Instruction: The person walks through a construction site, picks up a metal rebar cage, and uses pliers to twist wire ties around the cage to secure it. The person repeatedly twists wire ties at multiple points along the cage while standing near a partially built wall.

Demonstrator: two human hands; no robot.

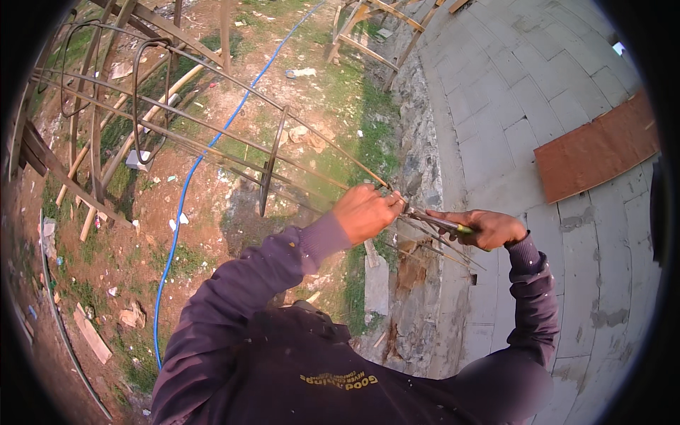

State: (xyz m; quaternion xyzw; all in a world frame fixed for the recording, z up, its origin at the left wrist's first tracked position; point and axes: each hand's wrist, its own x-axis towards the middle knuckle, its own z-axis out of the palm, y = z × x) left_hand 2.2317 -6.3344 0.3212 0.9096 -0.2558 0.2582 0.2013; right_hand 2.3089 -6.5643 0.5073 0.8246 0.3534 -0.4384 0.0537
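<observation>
My right hand (490,229) is closed around the handles of a pair of pliers (440,220), which have greenish grip ends. The plier jaws point left, close to my left fingertips, and meet the bars there. My left hand (365,212) is closed at the ends of long thin steel bars (322,144); its fingers hide the exact point of grip. These bars run up and left as a cage. A bent steel stirrup (273,161) hangs around them left of my left hand, and another stirrup (136,99) sits further along.
On the right rises a grey block wall (510,127) with a reddish-brown board (598,149) against it. Wooden supports (95,127) hold the cage's far end. A blue hose (185,184) crosses the littered ground. Bar ends (453,256) stick out below my hands.
</observation>
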